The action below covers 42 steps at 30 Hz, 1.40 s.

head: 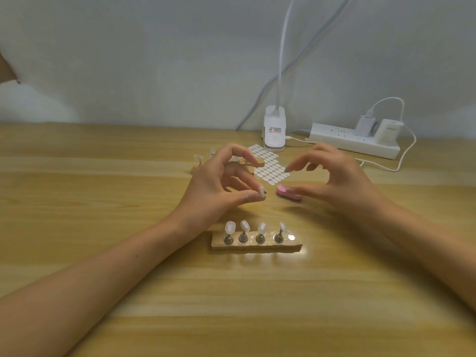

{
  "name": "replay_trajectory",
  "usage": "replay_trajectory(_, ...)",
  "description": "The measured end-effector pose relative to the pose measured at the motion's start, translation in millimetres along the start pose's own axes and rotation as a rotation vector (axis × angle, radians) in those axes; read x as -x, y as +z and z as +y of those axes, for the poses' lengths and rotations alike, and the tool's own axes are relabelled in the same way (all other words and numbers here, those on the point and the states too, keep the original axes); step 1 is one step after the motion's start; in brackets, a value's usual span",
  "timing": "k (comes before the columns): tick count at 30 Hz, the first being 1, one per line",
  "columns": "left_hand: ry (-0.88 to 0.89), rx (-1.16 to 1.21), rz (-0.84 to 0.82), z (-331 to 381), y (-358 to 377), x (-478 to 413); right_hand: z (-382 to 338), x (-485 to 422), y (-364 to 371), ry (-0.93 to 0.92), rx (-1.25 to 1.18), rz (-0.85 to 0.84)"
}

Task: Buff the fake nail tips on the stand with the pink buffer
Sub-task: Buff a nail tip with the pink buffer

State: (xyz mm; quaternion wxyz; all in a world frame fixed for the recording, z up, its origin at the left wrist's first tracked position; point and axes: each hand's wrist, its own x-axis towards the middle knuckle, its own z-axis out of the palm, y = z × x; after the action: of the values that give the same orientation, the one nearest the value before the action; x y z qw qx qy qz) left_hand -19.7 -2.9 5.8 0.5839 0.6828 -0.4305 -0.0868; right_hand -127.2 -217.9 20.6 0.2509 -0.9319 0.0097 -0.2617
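A wooden stand [257,245] lies near the table's front and carries several pale fake nail tips [230,227] on metal pegs. Its rightmost spot shows only a bare metal disc [291,237]. My left hand [221,184] hovers behind the stand and pinches one nail tip [262,191] between thumb and fingers. The pink buffer [284,190] lies flat on the table just right of that tip. My right hand [337,176] hangs over the buffer with spread, relaxed fingers. Its thumb reaches along the buffer's top, and I cannot tell whether it touches.
A second wooden stand [199,164] with nail tips sits behind my left hand. A sheet of white oval stickers [271,170] lies behind the buffer. A white clip lamp base [274,130], a power strip [342,140] with chargers and cables line the back wall.
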Motion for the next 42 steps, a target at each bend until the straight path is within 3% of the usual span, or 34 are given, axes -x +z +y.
replay_trajectory(5,-0.025,0.052,0.011,-2.2,-0.9,0.2,4.8,5.8,7.7,0.01,-0.026,-0.143)
replay_trajectory(10,-0.04,0.067,0.041,-1.0,0.9,-0.1,-12.6,6.5,8.9,-0.113,-0.24,0.067)
replay_trajectory(12,-0.038,0.046,0.036,-0.9,2.0,-0.4,-23.8,6.3,14.7,-0.19,-0.318,0.076)
replay_trajectory(15,-0.018,0.033,0.024,-0.5,2.7,-0.1,-30.7,5.5,26.1,-0.267,-0.259,0.032)
replay_trajectory(19,-0.012,0.028,0.011,0.5,3.1,0.3,-24.2,5.9,22.5,-0.165,-0.284,0.066)
replay_trajectory(23,0.007,0.009,-0.006,0.6,3.0,0.5,-25.7,6.8,25.0,-0.277,-0.227,0.028)
replay_trajectory(27,0.007,0.02,-0.009,0.2,3.3,1.7,-21.8,8.2,23.2,-0.197,-0.231,0.053)
replay_trajectory(30,0.017,0.004,-0.014,-1.3,2.9,0.7,-24.3,8.6,23.4,-0.305,-0.184,0.042)
replay_trajectory(34,0.047,-0.061,-0.024,-1.5,3.5,1.8,-21.1,10.1,23.8,-0.247,-0.156,0.049)
replay_trajectory(38,0.061,-0.075,-0.024,-2.3,4.1,1.4,-23.1,10.7,22.4,-0.34,-0.149,0.054)
replay_trajectory(42,0.05,-0.087,-0.04,-2.4,3.4,1.2,-17.4,11.3,22.4,-0.209,-0.166,0.049)
